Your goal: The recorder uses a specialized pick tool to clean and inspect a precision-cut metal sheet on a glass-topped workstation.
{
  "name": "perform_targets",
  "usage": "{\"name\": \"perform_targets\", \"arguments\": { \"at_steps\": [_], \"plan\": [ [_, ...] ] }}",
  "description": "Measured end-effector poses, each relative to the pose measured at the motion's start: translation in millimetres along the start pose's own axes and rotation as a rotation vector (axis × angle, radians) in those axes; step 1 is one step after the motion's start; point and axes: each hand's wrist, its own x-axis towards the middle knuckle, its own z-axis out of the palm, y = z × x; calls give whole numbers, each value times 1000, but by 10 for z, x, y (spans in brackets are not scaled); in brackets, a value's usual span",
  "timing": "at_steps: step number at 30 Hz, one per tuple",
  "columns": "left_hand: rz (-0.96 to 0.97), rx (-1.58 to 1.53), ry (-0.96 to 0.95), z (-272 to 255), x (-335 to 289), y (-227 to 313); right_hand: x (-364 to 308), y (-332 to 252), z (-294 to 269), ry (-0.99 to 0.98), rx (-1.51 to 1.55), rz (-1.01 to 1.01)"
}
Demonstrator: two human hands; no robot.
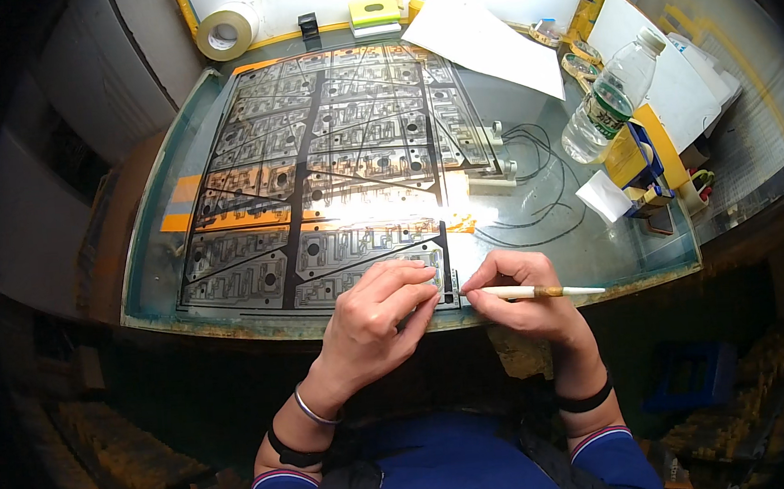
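Observation:
A large sheet of clear film printed with dark circuit patterns (292, 174) lies on the glass tabletop. My left hand (378, 311) is at the sheet's near right corner, fingers bent and thumb and fingertips drawn together. Anything between them is too small to make out. Just to the right, my right hand (528, 300) is closed around a slim white pen-like tool with a brown band (550, 292). Its tapered end points right. The thumb and index fingertips of my right hand meet close to the sheet's edge, a small gap from my left fingertips.
A clear plastic bottle (614, 97) stands at the right near a blue and yellow holder (636, 157). Dark cables (551, 174) curl beside the sheet. A tape roll (227, 31) and a white paper (492, 45) lie at the back. The glass table's edge (234, 324) runs close to me.

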Motion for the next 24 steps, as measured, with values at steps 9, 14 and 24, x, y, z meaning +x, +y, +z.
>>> {"name": "perform_targets", "arguments": {
  "at_steps": [9, 14, 24],
  "plan": [
    [2, 0, -1, -1, 4, 2, 7, 8, 16, 23, 9, 6],
    [1, -2, 1, 7, 4, -1, 28, -17, 23, 60, -29, -32],
    [20, 9, 7, 2, 9, -5, 20, -31, 28, 68, 19, 32]
  ]
}}
